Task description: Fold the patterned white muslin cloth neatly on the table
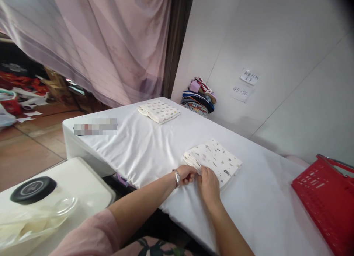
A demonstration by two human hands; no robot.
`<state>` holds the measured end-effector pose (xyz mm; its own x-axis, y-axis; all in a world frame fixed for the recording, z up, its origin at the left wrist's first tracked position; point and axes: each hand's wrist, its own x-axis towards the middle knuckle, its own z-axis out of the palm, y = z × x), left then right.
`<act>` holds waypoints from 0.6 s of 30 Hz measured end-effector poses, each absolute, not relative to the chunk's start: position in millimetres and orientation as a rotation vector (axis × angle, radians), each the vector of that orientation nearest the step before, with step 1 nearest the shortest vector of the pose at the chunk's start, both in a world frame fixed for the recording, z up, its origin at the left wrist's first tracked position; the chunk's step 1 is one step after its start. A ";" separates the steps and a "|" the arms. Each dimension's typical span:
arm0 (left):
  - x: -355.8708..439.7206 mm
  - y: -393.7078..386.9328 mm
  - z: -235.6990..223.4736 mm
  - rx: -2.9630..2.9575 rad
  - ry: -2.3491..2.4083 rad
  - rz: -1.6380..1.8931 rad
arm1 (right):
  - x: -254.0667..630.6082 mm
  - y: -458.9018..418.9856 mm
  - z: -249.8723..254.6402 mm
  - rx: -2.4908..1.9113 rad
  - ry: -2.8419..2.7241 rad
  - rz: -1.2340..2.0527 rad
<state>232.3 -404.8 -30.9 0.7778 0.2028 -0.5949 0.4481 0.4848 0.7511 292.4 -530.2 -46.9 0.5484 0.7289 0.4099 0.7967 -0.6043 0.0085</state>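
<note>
On the white table, the nearer cloth lies folded. It is probably light and soft, best taken by its folded edge. Your left hand pinches its near corner; whether your right hand pinches or presses, I cannot tell. The cloth looks matte, roughly rectangular.

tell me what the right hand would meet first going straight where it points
Likely the nearer folded printed white cloth, directly ahead of the right hand; they look touching, though depth is hard to judge.
</note>
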 end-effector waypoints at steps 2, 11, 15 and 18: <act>228.8 -393.6 -32.3 1.307 0.719 -0.090 | 293.7 -531.8 -48.1 -2.590 -1.303 -0.575; 230.2 -338.0 -40.4 2.155 0.718 0.353 | 295.8 -530.4 -52.2 -2.609 -1.318 -0.574; 239.1 -335.1 -42.0 2.353 0.553 0.354 | 301.1 -532.7 -47.8 -2.588 -1.418 -0.588; 239.9 -334.8 -42.9 2.418 0.551 0.373 | 302.7 -535.4 -43.8 -2.575 -1.511 -0.579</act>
